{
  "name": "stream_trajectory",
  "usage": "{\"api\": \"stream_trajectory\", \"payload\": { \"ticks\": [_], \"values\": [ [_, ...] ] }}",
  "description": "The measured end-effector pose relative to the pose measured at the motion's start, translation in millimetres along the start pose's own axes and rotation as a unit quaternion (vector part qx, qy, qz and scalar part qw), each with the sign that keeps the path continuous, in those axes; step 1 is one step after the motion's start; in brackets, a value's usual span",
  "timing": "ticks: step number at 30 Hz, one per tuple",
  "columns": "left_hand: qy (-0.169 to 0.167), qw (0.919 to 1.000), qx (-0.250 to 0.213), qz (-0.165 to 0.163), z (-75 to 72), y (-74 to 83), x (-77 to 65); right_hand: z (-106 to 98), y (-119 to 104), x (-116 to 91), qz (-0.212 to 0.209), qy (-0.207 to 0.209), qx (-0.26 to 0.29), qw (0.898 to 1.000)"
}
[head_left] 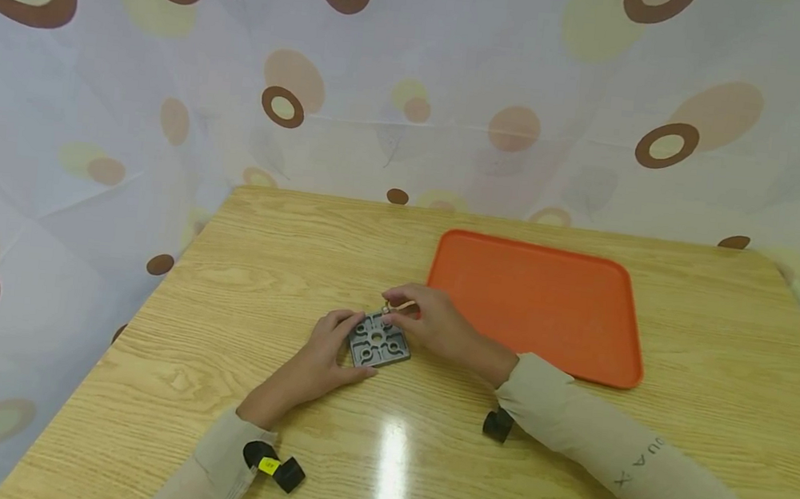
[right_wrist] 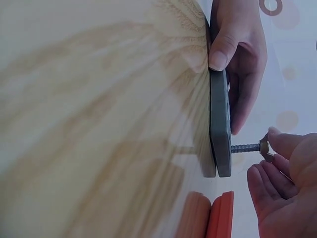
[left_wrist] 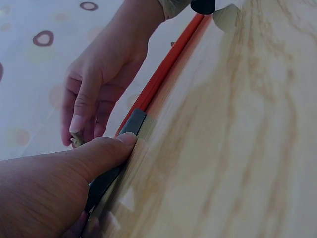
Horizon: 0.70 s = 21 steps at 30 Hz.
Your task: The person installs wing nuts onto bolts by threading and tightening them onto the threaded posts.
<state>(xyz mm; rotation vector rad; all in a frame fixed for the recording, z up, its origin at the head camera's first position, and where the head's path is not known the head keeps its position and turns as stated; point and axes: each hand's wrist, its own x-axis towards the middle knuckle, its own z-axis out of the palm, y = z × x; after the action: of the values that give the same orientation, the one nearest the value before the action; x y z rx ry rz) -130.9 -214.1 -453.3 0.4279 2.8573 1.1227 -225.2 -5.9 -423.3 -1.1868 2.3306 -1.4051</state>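
A square grey metal plate [head_left: 377, 349] with several round bosses and holes lies flat on the wooden table. My left hand [head_left: 320, 358] grips it by the edges, thumb on the near side and fingers at the far left corner. From the plate's face a threaded steel bolt [right_wrist: 245, 148] stands upright, seen in the right wrist view. At the bolt's top end is a brass-coloured hex nut [right_wrist: 264, 147], which my right hand [head_left: 439, 326] pinches between thumb and fingertips. Where the bolt meets the plate is partly hidden in the head view by the right fingers.
An orange-red tray [head_left: 539, 303] lies on the table [head_left: 284, 254] just right of the plate, its near left corner behind my right wrist. A spotted curtain [head_left: 460, 70] hangs behind the table and along its left side.
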Motion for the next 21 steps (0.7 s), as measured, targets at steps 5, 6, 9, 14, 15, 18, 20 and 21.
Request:
{"api": "stream_trajectory", "payload": {
  "ticks": [5, 6, 9, 14, 15, 18, 20, 21],
  "values": [
    [0.001, 1.0, 0.0, -0.002, 0.6, -0.3, 0.4, -1.7, -1.4, -1.5, 0.01, 0.006, -0.018, 1.0],
    [0.001, 1.0, 0.0, -0.002, 0.6, -0.2, 0.5, -2.1, -1.4, -1.8, 0.01, 0.009, -0.026, 1.0],
    [0.002, 1.0, 0.0, -0.004, 0.7, 0.0, 0.7, -3.2, 0.1, -2.5, 0.003, 0.019, -0.047, 0.999],
    [0.004, 1.0, 0.0, -0.004, 1.0, -0.3, 0.8, -4.8, 3.5, -3.6, -0.011, 0.032, -0.059, 0.998],
    [0.004, 1.0, 0.0, -0.003, 1.1, -0.4, 0.8, -5.1, 4.2, -3.9, -0.012, 0.034, -0.059, 0.998],
    [0.004, 1.0, -0.002, -0.004, 1.3, -0.8, 0.7, -5.5, 5.8, -4.3, -0.011, 0.035, -0.058, 0.998],
    [0.005, 1.0, -0.003, -0.005, 1.5, -0.9, 0.7, -5.5, 6.6, -4.4, -0.012, 0.035, -0.061, 0.997],
    [0.005, 1.0, -0.004, -0.006, 1.5, -0.7, 0.6, -5.4, 6.8, -4.4, -0.012, 0.035, -0.062, 0.997]
  ]
}}
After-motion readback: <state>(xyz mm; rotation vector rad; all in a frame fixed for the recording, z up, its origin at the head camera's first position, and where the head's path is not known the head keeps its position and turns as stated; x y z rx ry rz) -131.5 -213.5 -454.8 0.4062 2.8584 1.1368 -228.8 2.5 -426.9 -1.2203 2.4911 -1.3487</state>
